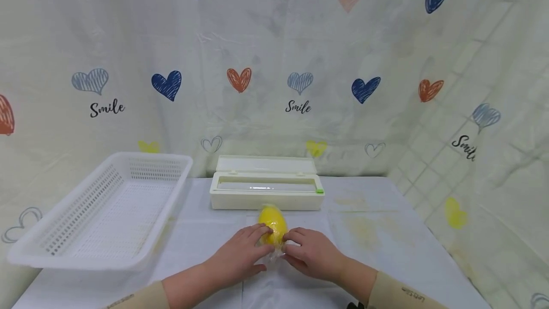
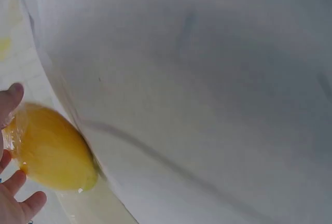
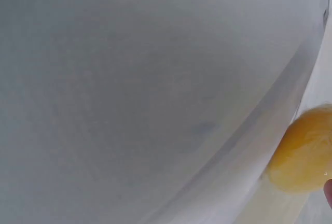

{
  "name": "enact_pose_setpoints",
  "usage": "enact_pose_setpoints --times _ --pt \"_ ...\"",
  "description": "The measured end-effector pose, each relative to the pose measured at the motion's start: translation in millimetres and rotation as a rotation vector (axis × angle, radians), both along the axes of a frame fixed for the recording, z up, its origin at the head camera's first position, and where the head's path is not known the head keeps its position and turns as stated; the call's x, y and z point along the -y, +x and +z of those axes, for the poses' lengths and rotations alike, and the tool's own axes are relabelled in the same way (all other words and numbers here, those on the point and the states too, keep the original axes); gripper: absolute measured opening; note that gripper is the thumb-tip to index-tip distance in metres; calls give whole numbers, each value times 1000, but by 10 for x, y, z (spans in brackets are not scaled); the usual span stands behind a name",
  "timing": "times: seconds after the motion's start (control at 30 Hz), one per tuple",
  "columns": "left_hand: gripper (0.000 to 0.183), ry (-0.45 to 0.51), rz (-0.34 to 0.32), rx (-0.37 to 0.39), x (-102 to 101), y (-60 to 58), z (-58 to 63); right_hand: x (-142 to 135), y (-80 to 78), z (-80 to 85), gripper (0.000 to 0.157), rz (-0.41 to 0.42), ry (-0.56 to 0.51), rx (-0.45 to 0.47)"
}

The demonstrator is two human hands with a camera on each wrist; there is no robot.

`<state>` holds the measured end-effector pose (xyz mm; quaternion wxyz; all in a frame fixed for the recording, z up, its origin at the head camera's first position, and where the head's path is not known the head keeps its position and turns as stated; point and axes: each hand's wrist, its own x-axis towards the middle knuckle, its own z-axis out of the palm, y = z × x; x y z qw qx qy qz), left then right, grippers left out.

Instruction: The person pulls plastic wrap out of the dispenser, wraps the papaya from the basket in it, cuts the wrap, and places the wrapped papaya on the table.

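A smooth yellow oval fruit (image 1: pixel 273 218), mango-like, lies on the white-covered table, wrapped in clear plastic film (image 1: pixel 274 252). The film is gathered at the fruit's near end, between the two hands. My left hand (image 1: pixel 240 256) comes in from the left, with a fingertip against the fruit's side and other fingers at the bunched film. From the right, my right hand (image 1: pixel 315 254) has curled fingers pinching the film. Both wrist views show the fruit (image 2: pixel 54 149) at their edge, glossy under the wrap, with fingertips around its film end. Hands partly hide the gathered film.
Behind the fruit stands a long white cling-film dispenser (image 1: pixel 266 200) with its lid raised. A white perforated plastic basket (image 1: pixel 158 223) occupies the left side of the table. A heart-patterned curtain (image 1: pixel 266 123) hangs behind. A small dark object (image 1: pixel 355 305) shows at the lower edge.
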<state>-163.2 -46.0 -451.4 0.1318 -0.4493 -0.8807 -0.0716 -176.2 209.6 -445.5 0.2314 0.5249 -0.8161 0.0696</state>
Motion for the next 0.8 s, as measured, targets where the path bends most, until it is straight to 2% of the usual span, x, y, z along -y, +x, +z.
enact_pose_setpoints --times 0.13,0.27,0.37,0.53,0.63,0.8 --pt "25 105 27 17 -52 -9 -16 18 27 10 21 -29 -65 25" --pt "5 203 32 65 -82 -20 -24 36 47 10 15 -79 -145 93" --pt "11 230 35 147 -83 -29 -13 47 49 4 7 -127 -200 172" --pt "12 229 96 322 -66 -59 31 53 41 13 11 -185 -273 303" --pt "11 241 142 356 -51 -92 50 48 33 38 11 -200 -300 349" --pt "20 314 194 362 -21 -126 90 45 12 51 11 -179 -267 325"
